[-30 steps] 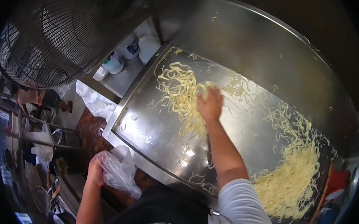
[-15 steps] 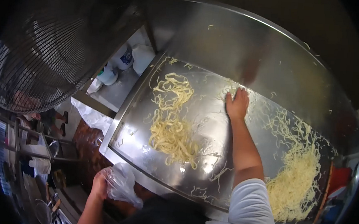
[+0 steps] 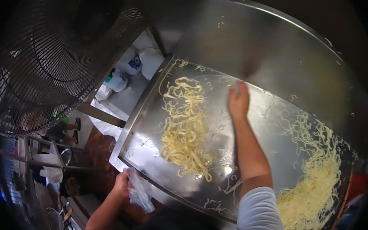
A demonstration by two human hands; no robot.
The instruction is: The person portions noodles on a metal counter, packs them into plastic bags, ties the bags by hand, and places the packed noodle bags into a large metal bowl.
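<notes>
Upper center, my right hand [image 3: 238, 102], fingers seemingly straight, sweeps best low along the counter [image 3: 274, 150] beside noodles [image 3: 187, 134]; lower left, my left hand [image 3: 122, 184] grips a plastic bag [image 3: 139, 194].

Along the far side of the steel table [image 3: 267, 132] you have a dull steel panel [image 3: 222, 45] with darkness beyond it, and off the table's left end a shelf [image 3: 126, 99] holding white jugs [image 3: 150, 62]. Past that shelf, farther left of the table, you face the round wire cage of a fan [image 3: 38, 89], while metal racks [image 3: 58, 165] stand nearer you. Reddish-brown floor [image 3: 99, 152] shows by the table's near left corner, and white light glares off the tabletop.
</notes>
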